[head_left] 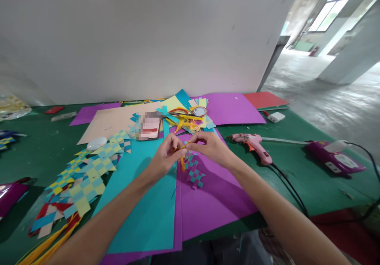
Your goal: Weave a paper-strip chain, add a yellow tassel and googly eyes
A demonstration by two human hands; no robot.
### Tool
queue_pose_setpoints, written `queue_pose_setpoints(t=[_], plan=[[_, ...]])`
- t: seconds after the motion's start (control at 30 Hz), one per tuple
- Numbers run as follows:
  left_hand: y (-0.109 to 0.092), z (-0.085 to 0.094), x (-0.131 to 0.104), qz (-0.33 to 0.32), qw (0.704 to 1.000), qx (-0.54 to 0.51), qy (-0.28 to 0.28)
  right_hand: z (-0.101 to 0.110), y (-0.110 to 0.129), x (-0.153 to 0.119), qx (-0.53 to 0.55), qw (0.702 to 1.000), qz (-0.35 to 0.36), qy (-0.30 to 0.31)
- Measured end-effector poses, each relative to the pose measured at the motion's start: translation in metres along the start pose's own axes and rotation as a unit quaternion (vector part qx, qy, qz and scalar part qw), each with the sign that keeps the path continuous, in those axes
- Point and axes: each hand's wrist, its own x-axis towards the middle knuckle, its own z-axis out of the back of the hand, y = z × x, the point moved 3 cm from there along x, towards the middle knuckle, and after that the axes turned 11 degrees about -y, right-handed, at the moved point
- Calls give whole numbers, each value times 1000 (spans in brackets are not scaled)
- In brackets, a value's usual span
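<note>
Has purple card (216,205) by near edge of green bench (299,170), and over it, small woven piece (196,174). Just beyond, pinches yellow thread (185,144) with closed fingertips of left hand (168,154) and right hand (209,148). Toward far edge, has yellow tassels (188,125).

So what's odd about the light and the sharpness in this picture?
Head view: the bright, many-paned window is washed out and the grey floor glares; head view: soft shadows cross the flat purple sheet; head view: the outer edges look stretched and smeared, and blocky pixels hide part of the pink rectangular object.
</note>
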Motion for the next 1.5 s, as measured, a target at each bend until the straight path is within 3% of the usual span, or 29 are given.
queue_pose_setpoints(t=[0.1, 0.2, 0.37, 0.47, 0.6, 0.87, 1.1, 1.2, 1.33, 1.5], plan=[[-1, 0, 0, -15, 999, -44, 2, -1, -3, -2, 114, 988, -91, 48], [-3, -1, 0, -13, 996, -93, -8, -4, -7, -5, 238, 952, -176, 81], [-11, -1, 0, -7, 989, -131, -71, -10, -10, -6, 321, 918, -226, 56], [-13, -1, 1, 12, 981, -179, -80, -15, -7, -7, 350, 902, -246, 57], [-15, 0, 0, 67, 971, -218, -76, -18, -4, -8, 360, 895, -250, 78], [-11, -1, -1, 72, 992, -103, -8, -20, -8, -8, 340, 912, -211, 93], [-9, -4, -1, 81, 981, -172, -44, -18, -5, -9, 276, 938, -155, 144], [-13, -7, -3, 98, 969, -216, -61, -19, -8, -8, 276, 941, -146, 129], [-16, -12, -5, 137, 952, -266, -63, -24, -12, -8, 318, 929, -167, 88], [-10, -10, -3, 176, 918, -348, -69, -23, -4, -8, 414, 888, -180, 83]])
